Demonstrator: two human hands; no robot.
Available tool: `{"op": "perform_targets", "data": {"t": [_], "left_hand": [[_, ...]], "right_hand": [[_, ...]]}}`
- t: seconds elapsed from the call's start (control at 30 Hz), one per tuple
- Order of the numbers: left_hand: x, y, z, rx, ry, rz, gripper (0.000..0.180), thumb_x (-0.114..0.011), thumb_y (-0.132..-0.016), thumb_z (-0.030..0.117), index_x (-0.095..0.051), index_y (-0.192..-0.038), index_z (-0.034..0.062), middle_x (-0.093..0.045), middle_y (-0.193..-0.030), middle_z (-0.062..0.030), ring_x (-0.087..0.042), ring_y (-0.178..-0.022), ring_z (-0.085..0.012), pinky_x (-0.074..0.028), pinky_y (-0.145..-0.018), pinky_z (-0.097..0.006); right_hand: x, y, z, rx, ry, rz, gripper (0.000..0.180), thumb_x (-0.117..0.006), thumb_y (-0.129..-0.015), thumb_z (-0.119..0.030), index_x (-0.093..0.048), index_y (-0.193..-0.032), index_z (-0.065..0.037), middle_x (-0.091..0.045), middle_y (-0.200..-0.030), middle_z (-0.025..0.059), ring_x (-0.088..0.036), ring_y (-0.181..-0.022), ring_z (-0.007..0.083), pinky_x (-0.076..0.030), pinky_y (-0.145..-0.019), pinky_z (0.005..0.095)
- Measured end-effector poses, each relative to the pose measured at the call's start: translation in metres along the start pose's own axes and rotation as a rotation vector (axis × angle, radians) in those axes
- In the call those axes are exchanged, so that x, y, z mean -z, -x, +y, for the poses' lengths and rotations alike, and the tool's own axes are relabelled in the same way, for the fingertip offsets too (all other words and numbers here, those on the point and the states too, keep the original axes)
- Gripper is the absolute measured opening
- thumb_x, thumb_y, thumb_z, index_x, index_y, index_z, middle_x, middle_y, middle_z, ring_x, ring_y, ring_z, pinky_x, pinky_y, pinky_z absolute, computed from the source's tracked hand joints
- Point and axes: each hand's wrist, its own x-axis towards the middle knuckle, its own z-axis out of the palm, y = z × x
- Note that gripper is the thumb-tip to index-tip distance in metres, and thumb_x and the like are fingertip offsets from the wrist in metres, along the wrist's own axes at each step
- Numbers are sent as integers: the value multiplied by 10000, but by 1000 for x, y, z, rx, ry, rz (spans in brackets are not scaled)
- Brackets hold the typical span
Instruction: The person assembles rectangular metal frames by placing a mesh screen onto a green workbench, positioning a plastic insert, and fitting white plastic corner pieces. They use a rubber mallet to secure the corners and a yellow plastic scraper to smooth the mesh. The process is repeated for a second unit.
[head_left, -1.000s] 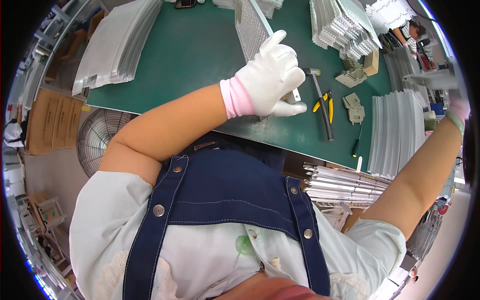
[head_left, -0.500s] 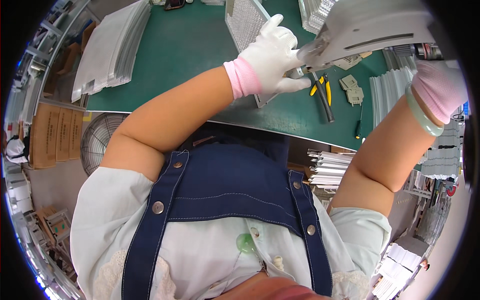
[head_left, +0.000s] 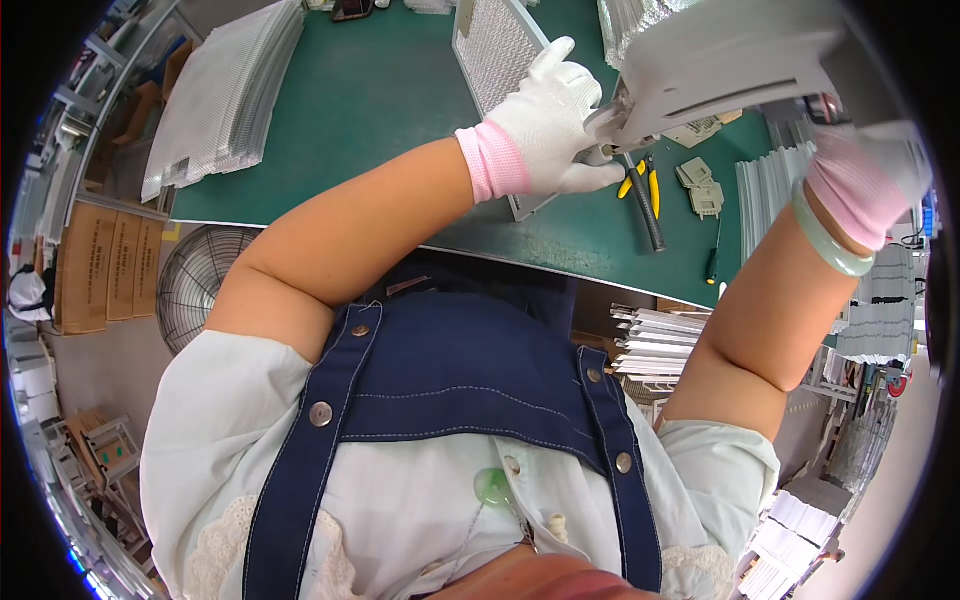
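Place: a factory assembly workshop.
Counter: a green-matted counter (head_left: 400, 90) with stacked metal mesh panels (head_left: 225, 95) at far left.
Tools: yellow-handled pliers (head_left: 645, 180) and a screwdriver (head_left: 712, 262) on the right.
Floor: a fan (head_left: 195, 285) and cardboard boxes (head_left: 100, 265) at left.

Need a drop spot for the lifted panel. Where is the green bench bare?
Bare green mat lies between the stacked mesh sheets and the mesh filter panel under the left hand. A narrower strip runs along the near edge. Crowded on the right: yellow pliers, grey clips, ribbed stack.
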Motion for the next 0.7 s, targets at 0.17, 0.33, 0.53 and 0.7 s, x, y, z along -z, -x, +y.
{"op": "perform_targets", "data": {"t": [0.17,0.33,0.53,0.7], "left_hand": [[3,-4,4,-34,-32,91,459,-631,-827,525,-710,-953,91,-573,-848,-154,-568,-966,-346,-236,-1132,-602],[4,-1,4,-11,-91,67,416,-645,-814,505,-708,-931,110,-565,-819,-121,-571,-928,-325,-251,-1119,-601],[5,1,4,-23,-95,100,415,-659,-806,496,-699,-941,105,-569,-817,-112,-567,-939,-317,-259,-1118,-582],[6,2,8,27,35,212,440,-725,-766,445,-668,-988,69,-577,-934,-135,-549,-1008,-335,-287,-1092,-565]], "right_hand": [[9,-1,62,-231,-288,33,280,-589,-968,-247,-664,-1109,-16,-721,-976,101,-703,-847,215,-601,-774,350],[-2,-4,72,-199,-319,149,329,-600,-963,-253,-646,-1155,10,-718,-1049,134,-708,-902,260,-604,-816,403],[3,-2,71,-201,-385,53,350,-595,-978,-267,-636,-1183,15,-709,-1112,151,-709,-957,273,-603,-849,417],[3,-1,68,-258,-420,12,322,-564,-984,-226,-630,-1178,22,-710,-1088,152,-714,-917,271,-614,-815,403]]}}
